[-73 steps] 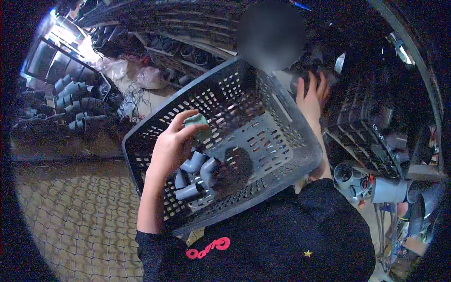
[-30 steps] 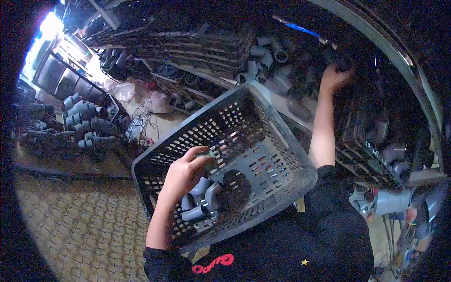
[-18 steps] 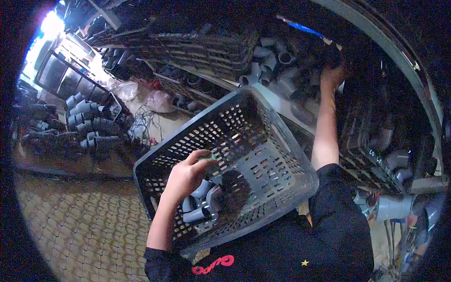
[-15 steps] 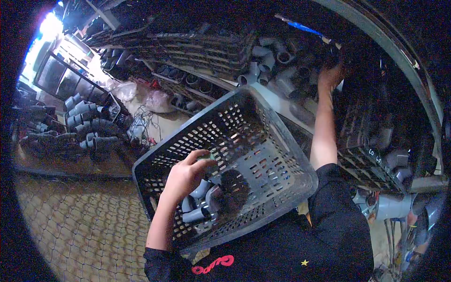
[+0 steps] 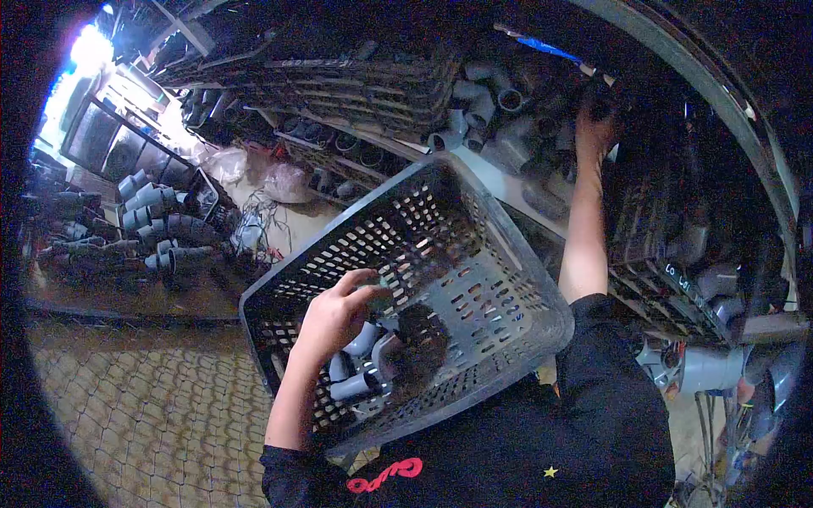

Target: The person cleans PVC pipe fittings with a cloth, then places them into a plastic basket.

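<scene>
Now the right grip (image 5: 597, 131) is farther out than a couple of seconds ago, deep in shadow; whether it holds anything, I cannot tell. Grey pipes (image 5: 483, 110) lie to its left. Meanwhile the left grip (image 5: 334, 317) stays over the basket (image 5: 542, 326), seemingly pinching a dim green piece (image 5: 384, 295). Below it, the elbows (image 5: 354, 387) look unchanged, so the basket's load appears the same.

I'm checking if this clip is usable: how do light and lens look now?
Head view: glare burns out the upper left; the right hand lies in shadow, hard to make out, while the left hand over the basket is clearer; also head view: wide-angle bending, black corners, grain in dark areas.
</scene>
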